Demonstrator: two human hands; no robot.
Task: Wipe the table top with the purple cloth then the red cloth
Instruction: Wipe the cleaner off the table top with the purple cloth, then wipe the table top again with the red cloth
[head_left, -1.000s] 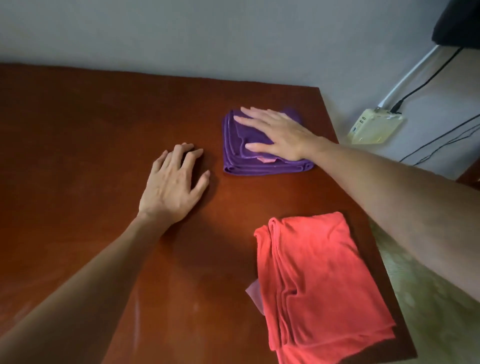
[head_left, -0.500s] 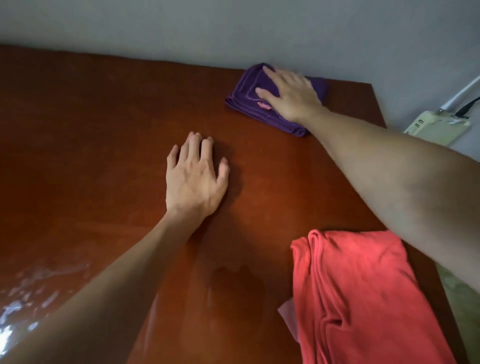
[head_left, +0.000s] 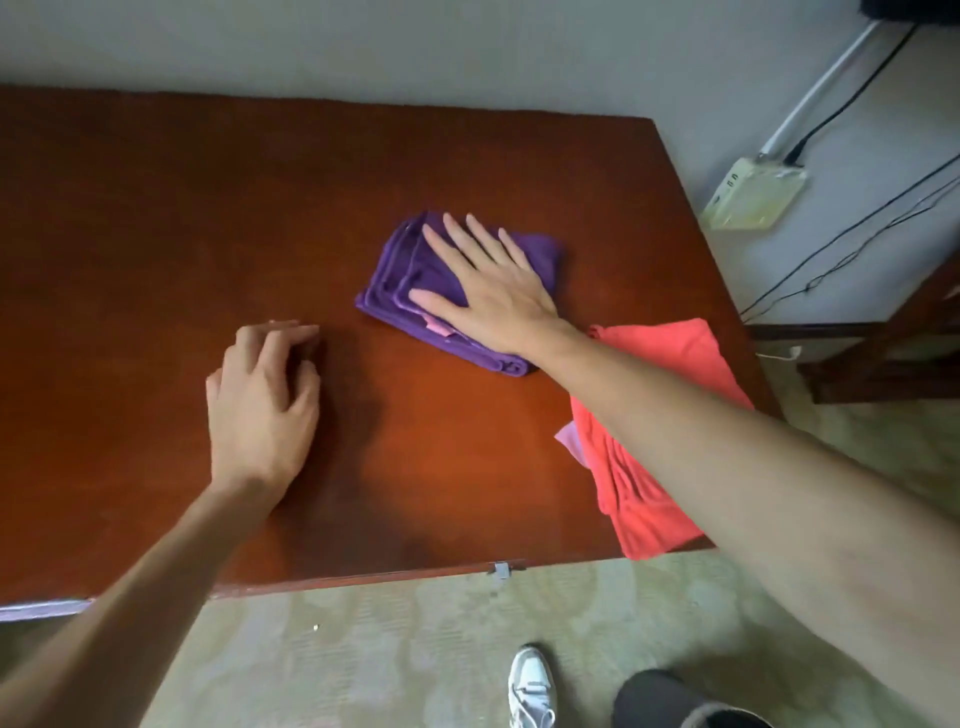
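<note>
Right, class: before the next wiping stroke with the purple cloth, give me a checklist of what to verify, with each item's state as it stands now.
1. Right hand flat on the purple cloth, fingers spread: ok.
2. Purple cloth folded and lying on the table: ok.
3. Left hand resting on the wood, clear of the cloth: ok.
4. Red cloth set aside for later, untouched: ok, though the right forearm crosses over it and it overhangs the table's front edge.
5. Path to the left free of objects: ok apart from the left hand.
6. Table already clean where wiped: cannot tell.

single head view, close, looking steeply down over table (head_left: 156, 234)
</note>
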